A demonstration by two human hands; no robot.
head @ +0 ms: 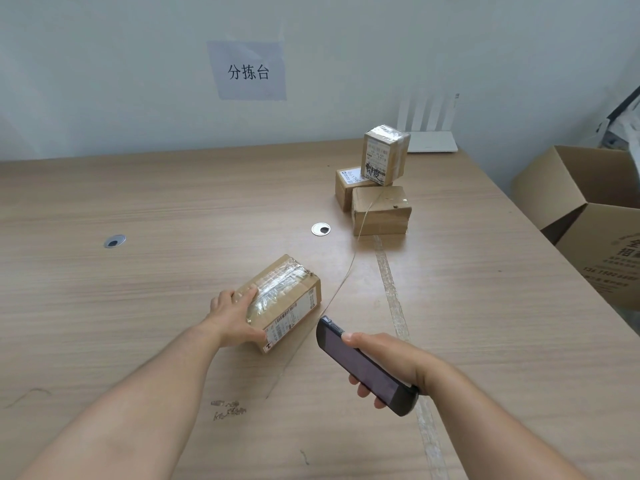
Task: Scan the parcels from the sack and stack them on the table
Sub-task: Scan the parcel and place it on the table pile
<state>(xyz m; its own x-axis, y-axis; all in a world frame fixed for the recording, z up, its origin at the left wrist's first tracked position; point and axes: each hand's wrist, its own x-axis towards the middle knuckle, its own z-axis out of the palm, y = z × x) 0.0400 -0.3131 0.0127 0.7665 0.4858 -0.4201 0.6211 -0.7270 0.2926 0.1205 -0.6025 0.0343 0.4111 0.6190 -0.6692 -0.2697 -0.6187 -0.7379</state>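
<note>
A brown taped parcel (287,299) lies on the wooden table (138,289) near the middle, its white label facing right. My left hand (232,317) grips its near left end. My right hand (388,362) holds a dark handheld scanner (363,367), its head pointing at the parcel's label from a short gap. At the back right stand three parcels: a flat one (381,211) in front, one (346,188) behind it, and a small labelled one (384,154) on top. No sack is in view.
An open cardboard box (595,216) stands off the table's right edge. A white router (429,140) sits at the back against the wall. Two cable grommets (321,229) (114,241) are set in the tabletop. A tape strip (394,306) runs along the table.
</note>
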